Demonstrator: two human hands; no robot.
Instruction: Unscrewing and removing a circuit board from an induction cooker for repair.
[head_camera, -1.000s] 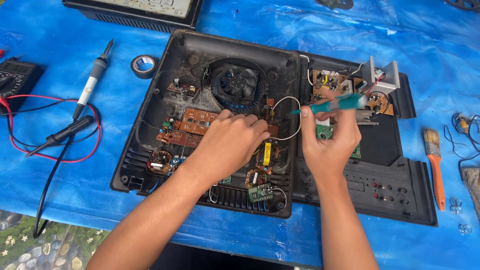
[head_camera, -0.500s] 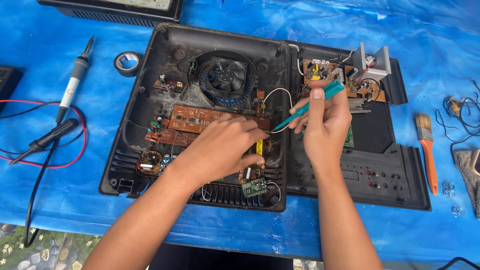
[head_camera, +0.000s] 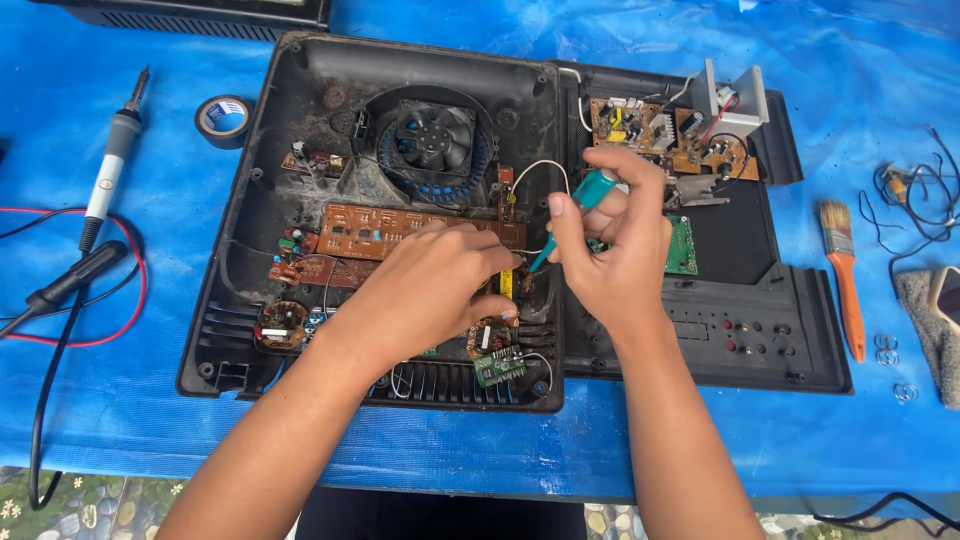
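Teal screwdriver (head_camera: 585, 200) now tips down, bit at the brown circuit board (head_camera: 400, 228) mid-casing; right hand (head_camera: 610, 250) grips it. Left hand (head_camera: 430, 290) has shifted in, fingers pressing the board, centre of surface.

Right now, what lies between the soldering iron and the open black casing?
In the head view, a roll of tape lies on the blue sheet between the soldering iron and casing.

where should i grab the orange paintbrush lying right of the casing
Take the paintbrush by its orange handle, coming from above. It lies flat on the blue sheet, bristles pointing away, with the long handle bare on both sides. The right hand is nearer, but it holds a teal screwdriver.
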